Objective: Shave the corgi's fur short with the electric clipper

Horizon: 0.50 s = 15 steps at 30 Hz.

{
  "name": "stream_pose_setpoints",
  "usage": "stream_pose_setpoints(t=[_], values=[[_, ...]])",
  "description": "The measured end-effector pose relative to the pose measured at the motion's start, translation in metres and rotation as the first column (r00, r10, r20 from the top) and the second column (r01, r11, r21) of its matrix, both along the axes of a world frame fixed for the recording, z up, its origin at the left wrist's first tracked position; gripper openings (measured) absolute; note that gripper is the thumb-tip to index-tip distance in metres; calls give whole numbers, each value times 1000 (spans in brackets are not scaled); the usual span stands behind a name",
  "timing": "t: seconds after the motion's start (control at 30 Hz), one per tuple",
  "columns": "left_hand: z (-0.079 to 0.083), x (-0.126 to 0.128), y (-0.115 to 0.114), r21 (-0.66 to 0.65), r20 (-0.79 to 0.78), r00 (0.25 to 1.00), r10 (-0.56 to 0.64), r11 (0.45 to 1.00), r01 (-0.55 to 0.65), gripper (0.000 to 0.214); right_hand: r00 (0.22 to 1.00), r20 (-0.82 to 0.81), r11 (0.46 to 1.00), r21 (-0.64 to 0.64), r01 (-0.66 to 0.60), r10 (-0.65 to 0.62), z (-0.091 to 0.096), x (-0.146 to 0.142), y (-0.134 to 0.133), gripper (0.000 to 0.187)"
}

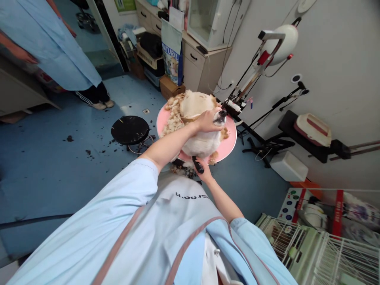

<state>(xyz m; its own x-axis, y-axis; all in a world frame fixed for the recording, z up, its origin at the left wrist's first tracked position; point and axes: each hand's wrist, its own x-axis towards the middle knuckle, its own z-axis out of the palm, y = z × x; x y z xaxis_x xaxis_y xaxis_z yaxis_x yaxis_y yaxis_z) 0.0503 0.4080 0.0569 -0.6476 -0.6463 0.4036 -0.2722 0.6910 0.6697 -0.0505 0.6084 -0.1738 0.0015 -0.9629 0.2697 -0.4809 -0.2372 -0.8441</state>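
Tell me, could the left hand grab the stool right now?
Probably not: the left hand holds the dog's muzzle, while the stool stands on the floor left of the table. The hand would likely need to let go first.

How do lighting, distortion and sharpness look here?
Head view: light looks fairly even, "NATURAL" readable on the pet food bag; head view: wide-angle stretch makes the near blue sleeves loom large; head view: the black grooming tool stands out in the right hand.
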Motion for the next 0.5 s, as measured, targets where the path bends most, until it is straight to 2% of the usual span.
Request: stream_pose_setpoints(t=[0.1,0.2,0.3,0.4,0.5], values=[[-1,0,0,-10,-10,1000,7,1000,-7,59,1000,-17,997,-81,-2,0,19,-17,2,39],[-2,1,1,-15,-17,1000,9,1000,-9,55,997,-66,998,-39,-51,48,26,-31,-9,39],[-5,3,-2,-31,-52,999,-10,999,8,53,989,-115,995,12,-97,98,15,-30,-15,37],[-8,6,-5,-45,-87,996,-20,999,16,52,980,-142,990,22,-138,140,1,-22,-7,39],[-9,7,-8,-44,-102,995,-13,999,9,50,986,-129,994,-4,-108,107,-2,-18,-3,41]])
